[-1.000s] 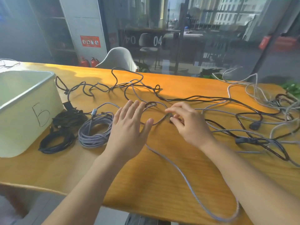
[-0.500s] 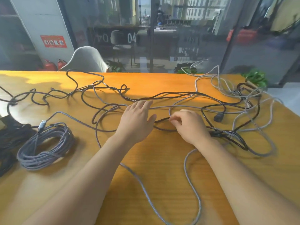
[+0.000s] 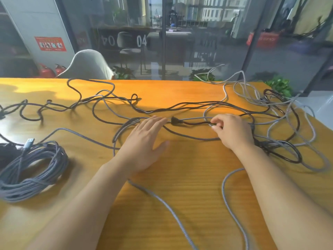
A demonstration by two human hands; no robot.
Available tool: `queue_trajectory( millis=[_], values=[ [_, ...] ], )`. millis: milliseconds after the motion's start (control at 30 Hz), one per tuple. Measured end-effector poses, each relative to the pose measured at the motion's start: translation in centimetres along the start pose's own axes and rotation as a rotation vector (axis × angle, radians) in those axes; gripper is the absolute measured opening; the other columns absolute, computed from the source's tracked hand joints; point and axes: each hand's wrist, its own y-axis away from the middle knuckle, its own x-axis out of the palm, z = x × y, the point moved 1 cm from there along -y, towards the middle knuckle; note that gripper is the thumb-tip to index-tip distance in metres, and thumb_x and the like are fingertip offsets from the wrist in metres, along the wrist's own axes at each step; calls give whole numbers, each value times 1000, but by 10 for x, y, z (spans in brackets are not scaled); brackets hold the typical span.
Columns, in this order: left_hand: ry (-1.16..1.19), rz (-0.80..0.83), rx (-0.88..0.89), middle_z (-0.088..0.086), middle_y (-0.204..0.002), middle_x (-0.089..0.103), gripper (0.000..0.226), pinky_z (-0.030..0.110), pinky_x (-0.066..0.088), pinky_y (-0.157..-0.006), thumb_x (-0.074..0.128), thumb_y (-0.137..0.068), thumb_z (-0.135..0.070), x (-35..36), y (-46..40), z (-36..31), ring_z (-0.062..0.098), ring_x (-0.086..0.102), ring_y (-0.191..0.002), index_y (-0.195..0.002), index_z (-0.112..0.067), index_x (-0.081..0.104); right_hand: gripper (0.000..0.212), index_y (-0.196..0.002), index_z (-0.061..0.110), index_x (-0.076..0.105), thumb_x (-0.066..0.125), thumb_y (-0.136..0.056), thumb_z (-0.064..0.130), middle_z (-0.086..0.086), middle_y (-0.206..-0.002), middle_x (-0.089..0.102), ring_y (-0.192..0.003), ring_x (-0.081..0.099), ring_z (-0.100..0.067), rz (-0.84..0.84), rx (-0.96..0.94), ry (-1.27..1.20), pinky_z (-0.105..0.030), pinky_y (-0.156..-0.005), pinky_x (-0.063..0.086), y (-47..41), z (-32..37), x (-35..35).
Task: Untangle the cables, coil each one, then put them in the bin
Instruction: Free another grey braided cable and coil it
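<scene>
At the centre of a wooden surface (image 3: 180, 177), orange-yellow with fine grain, lies a dark cable (image 3: 194, 123) ending in a small black plug (image 3: 174, 120). Just right of that plug, the right hand (image 3: 232, 131) pinches the dark cable between curled fingertips (image 3: 215, 121) and thumb, its grip closed tightly on the thin cord. Just left of the plug, the left hand (image 3: 144, 139) lies flat on the surface with straight fingers pointing away from the person, its grip open and holding nothing; its fingertips rest near a loop of braided grey cable (image 3: 124, 127).

Right of the plug, behind and beside the right hand, a tangle of cables (image 3: 281, 123) spreads out: glossy black cords and woven grey ones cross over each other in loose loops. Beyond the plug, thin black cable (image 3: 86, 103) wanders in wavy curves toward the far left edge. Nearer the person than the plug, a long grey braided cord (image 3: 169, 206) runs in a smooth curve across the surface between both forearms.

Well left of the plug, a grey braided cable sits wound into a neat round coil (image 3: 32, 170), its silver USB connector (image 3: 28, 143) resting on top. A dark coil (image 3: 7, 152) just beyond it is cut off by the frame edge. Behind the surface stand a pale rounded chair (image 3: 86, 65) and glass walls.
</scene>
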Motion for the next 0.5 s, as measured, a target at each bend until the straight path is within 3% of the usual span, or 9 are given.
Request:
queue_trajectory(
  millis=[100, 233, 367, 433, 500],
  values=[
    [17, -39, -5, -5, -164, 36, 65, 37, 23, -126, 57, -103, -43, -4, 1, 0, 15, 21, -157, -161, -23, 35, 19, -115, 28, 75, 71, -97, 27, 6, -107, 73, -95, 65, -18, -43, 24, 29, -29, -71, 46, -1, -7, -1],
    [-51, -169, 0, -1, -159, 45, 55, 45, 32, -122, 54, -105, -38, -15, 1, -1, 22, 30, -153, -155, -19, 45, 24, -120, 28, 73, 71, -96, 29, 8, -109, 69, -86, 62, -9, -88, -115, -218, -30, -77, 51, 9, 13, -7],
    [-211, -391, -138, 4, -152, 54, 54, 47, 26, -120, 57, -103, -40, -32, 3, 5, 28, 37, -149, -150, -16, 51, 37, -135, 35, 65, 68, -98, 38, 18, -122, 58, -99, 60, -2, 57, -300, -368, -29, -88, 49, 31, 51, -7],
    [-156, -323, -284, 6, -157, 49, 59, 44, 25, -121, 49, -105, -46, -32, 5, 11, 27, 34, -151, -155, -14, 45, 45, -144, 38, 58, 66, -100, 38, 21, -136, 53, -116, 56, -2, 146, -372, -410, -28, -100, 45, 41, 67, -2],
    [40, -153, -378, 4, -163, 41, 61, 37, 25, -121, 40, -108, -47, -21, 6, 10, 24, 32, -152, -160, -14, 37, 50, -151, 38, 50, 62, -103, 39, 22, -149, 47, -136, 45, -3, 189, -414, -426, -24, -114, 34, 46, 79, 3]
  ],
)
